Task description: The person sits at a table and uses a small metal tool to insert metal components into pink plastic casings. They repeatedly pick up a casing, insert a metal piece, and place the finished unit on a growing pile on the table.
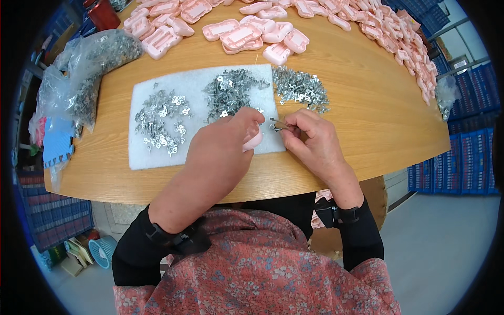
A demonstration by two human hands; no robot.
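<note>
A pink case (254, 140) is being gripped by the curled left hand (218, 147); just rightward, a metal piece (278, 122) is being pinched by the right hand (313, 142), fingertips nearly together.

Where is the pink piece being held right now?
In the head view, near centre, the pink piece sits in the left hand, left of the right hand, above the white pad.

On the counter (362, 113), two piles of metal contacts (228, 93) lie on a padded sheet (198, 90), a third right of it, a plastic bag (86, 73) left, casings (241, 37) behind.
</note>
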